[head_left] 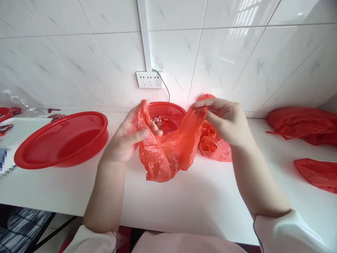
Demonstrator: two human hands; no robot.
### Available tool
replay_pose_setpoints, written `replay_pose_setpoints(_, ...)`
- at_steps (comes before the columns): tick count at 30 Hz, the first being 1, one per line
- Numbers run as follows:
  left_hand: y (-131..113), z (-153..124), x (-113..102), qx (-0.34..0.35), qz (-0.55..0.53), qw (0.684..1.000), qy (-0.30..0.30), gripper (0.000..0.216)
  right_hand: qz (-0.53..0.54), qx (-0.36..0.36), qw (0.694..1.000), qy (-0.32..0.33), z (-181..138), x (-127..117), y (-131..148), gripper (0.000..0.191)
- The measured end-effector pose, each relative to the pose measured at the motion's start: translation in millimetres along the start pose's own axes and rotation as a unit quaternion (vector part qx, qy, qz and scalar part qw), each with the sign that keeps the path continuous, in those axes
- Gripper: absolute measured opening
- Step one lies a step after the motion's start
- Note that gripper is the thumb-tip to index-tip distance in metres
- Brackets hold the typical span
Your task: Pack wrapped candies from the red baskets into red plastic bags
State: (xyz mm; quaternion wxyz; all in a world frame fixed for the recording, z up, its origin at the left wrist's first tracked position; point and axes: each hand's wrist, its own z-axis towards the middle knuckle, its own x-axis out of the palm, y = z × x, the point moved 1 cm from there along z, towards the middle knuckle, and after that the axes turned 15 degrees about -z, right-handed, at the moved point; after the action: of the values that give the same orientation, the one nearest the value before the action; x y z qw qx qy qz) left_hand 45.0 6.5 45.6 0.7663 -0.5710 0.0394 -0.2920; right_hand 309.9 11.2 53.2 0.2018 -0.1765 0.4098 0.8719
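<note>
A thin red plastic bag [168,154] hangs between my two hands above the white counter [184,200]. My left hand [129,137] pinches the bag's left edge with thumb and fingers closed. The bag's right edge is pinched in my right hand [223,119], fingers closed, so the mouth is stretched between them. Behind the bag stands a small red mesh basket [168,112] with small red wrapped items inside. Another crumpled red bag [213,146] lies just behind my right wrist.
A large red mesh basket [63,140] sits at the left. More red bags lie at the far right [302,124] and near the right edge [318,174]. A wall socket [149,79] with a cable is on the tiled wall. A white board [21,130] lies far left.
</note>
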Motion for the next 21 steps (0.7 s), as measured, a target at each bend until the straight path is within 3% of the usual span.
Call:
replay_pose_setpoints(2,15,2,8,-0.08,0.049,0.995,0.021,0.067,-0.016,-0.063,0.998,0.019,0,16,12,0.026)
replay_pose_setpoints(4,29,4,18,-0.118,0.104,0.987,0.028,0.061,-0.028,-0.132,0.99,0.045,-2,29,25,0.029)
replay_pose_setpoints(8,45,5,29,-0.127,0.11,0.986,0.022,0.022,0.012,-0.204,0.977,0.061,-9,43,35,0.033)
replay_pose_setpoints(12,49,7,23,-0.139,0.039,0.988,-0.049,0.025,0.048,-0.112,0.992,0.038,-15,44,17,0.03)
replay_pose_setpoints(17,51,6,23,-0.135,0.014,0.989,-0.051,0.04,0.05,-0.009,0.992,0.117,-22,53,-4,0.025)
replay_pose_setpoints(21,51,6,23,-0.164,-0.066,0.98,-0.092,0.03,0.038,0.03,0.996,0.08,-24,58,-11,0.009)
